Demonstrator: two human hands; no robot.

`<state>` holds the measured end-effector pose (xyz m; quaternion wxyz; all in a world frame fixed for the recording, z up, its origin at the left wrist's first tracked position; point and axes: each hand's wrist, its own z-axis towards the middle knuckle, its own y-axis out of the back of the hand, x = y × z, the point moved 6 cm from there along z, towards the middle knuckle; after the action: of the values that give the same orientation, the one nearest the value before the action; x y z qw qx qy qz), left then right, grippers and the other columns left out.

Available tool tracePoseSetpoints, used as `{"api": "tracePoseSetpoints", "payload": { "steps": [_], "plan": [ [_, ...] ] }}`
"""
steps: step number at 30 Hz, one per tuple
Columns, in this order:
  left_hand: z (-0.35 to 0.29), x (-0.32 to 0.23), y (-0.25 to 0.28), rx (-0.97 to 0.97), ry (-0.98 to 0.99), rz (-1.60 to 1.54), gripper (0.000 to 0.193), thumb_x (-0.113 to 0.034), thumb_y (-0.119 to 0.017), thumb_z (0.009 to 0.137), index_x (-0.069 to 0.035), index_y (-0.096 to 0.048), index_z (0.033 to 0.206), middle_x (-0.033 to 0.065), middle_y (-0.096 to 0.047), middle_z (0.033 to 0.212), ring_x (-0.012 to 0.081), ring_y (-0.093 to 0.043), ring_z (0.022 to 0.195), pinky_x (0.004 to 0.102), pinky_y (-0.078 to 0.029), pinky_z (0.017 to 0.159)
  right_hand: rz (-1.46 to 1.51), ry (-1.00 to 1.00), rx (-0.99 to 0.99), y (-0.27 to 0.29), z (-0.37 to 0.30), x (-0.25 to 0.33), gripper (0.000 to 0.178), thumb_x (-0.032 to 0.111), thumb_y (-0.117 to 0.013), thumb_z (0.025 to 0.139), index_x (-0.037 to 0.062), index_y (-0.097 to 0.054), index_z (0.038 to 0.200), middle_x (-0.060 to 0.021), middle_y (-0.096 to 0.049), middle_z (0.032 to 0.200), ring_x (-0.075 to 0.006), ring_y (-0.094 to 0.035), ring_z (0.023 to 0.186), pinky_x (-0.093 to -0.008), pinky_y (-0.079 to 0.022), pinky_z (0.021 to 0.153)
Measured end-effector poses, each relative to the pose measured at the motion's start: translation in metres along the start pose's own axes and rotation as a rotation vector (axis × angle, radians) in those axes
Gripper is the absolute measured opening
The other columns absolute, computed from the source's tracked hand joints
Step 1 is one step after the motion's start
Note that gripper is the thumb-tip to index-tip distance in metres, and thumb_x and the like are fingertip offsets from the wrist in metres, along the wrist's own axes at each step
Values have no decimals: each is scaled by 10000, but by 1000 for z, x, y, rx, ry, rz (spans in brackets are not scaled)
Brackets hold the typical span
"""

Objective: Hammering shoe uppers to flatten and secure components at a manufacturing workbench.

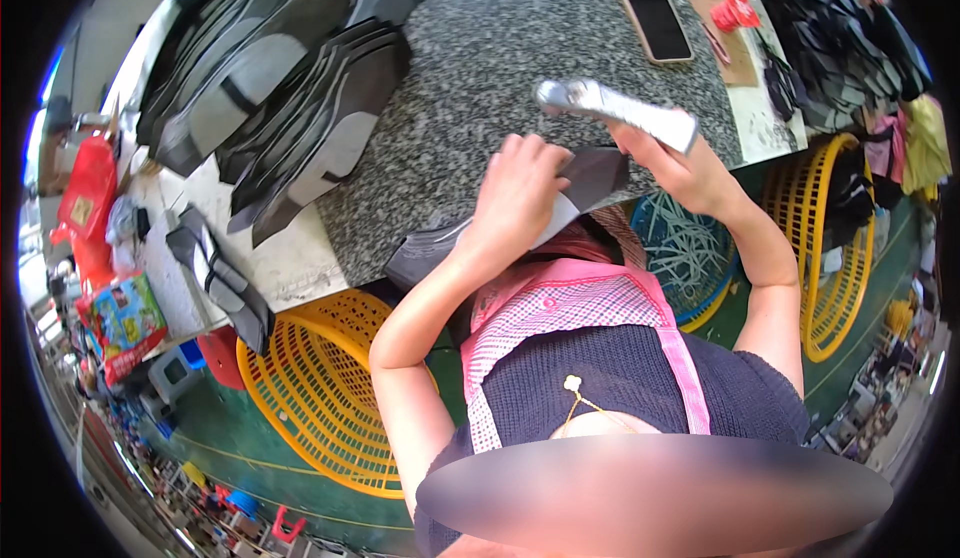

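A dark grey shoe upper with a lighter band lies along the near edge of the stone tabletop. My left hand is closed over its middle, fingers bent; the fingertips' grip is partly hidden. Raised above the right end of the piece, my right hand is wrapped round a shiny silver metal tool. This tool is long, with a rounded far end pointing left; its exact kind is unclear. The left part of the upper hangs toward my lap.
Stacked grey shoe uppers cover the table's left. A phone and a red object lie at the far right. Yellow baskets stand beside me; a blue basket holds pale strips. More dark pieces are piled right.
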<state>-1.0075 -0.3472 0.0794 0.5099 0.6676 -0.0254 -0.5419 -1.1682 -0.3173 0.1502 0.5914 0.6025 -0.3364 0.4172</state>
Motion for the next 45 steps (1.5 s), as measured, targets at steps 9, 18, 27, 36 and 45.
{"api": "tracePoseSetpoints", "payload": {
  "steps": [9,18,27,36,45],
  "plan": [
    [31,12,-2,157,157,-144,344,-97,-779,779,-38,-689,1106,83,-614,922,262,-555,943,367,-471,871,-151,-254,120,-3,-54,-54,217,203,-503,1016,-9,-552,1018,-240,-589,733,-457,-617,730,-478,-465,598],
    [52,16,-5,120,-70,-125,88,-107,-742,814,-35,-715,857,70,-613,825,271,-560,878,394,-458,788,-114,-340,148,3,-55,-56,280,262,-474,1032,-6,-554,1011,-239,-607,739,-465,-622,741,-496,-475,613],
    [38,-2,-7,54,-550,336,157,-145,-626,769,-108,-666,916,-9,-551,890,166,-553,892,328,-412,773,-172,-295,63,16,-43,-48,282,244,-469,1035,-11,-591,1038,-222,-586,662,-438,-616,677,-460,-461,588],
    [40,2,1,-19,-367,265,91,-209,-721,793,-135,-704,843,-41,-580,845,158,-552,870,325,-405,782,-217,-282,147,-1,-52,-52,233,206,-493,1009,-20,-549,1014,-245,-604,684,-470,-623,689,-516,-472,593],
    [17,-2,1,-51,-233,126,114,-111,-736,800,-49,-729,896,23,-632,836,213,-570,861,362,-444,741,-70,-265,-36,8,-48,-49,261,207,-544,1002,-45,-601,1034,-259,-563,697,-474,-566,672,-437,-452,582]
  ]
}}
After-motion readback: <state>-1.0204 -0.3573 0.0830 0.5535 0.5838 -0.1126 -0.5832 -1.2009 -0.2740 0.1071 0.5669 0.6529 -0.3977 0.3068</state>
